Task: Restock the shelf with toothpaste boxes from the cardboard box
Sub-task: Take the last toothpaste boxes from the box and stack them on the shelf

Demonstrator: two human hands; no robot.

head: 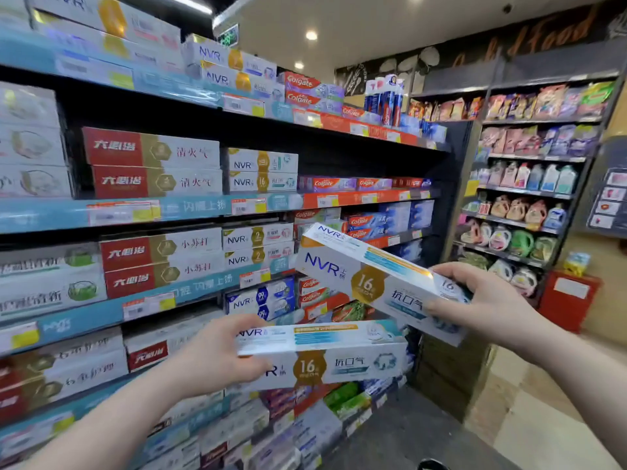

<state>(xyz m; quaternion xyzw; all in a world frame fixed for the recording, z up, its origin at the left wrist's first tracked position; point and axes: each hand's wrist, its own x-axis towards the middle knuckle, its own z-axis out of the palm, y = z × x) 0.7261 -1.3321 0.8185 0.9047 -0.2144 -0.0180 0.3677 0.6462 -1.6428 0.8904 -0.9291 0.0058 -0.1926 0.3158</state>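
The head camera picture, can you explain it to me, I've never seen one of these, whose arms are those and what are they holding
There is no machine here. The single picture comes from a wide-angle camera worn on a person's head, looking forward and down, so the two bare arms reaching in from the bottom are the wearer's own. The wide lens bends the edges of the scene.

The left hand grips one end of a white NVR toothpaste box marked 16, held roughly level. The right hand grips the end of a second NVR box of the same kind, tilted and higher up.

In front stand store shelves packed with toothpaste: red and gold boxes, more NVR boxes and Colgate boxes. Further right, another rack carries bags and bottles. The cardboard box from the task is not in view.
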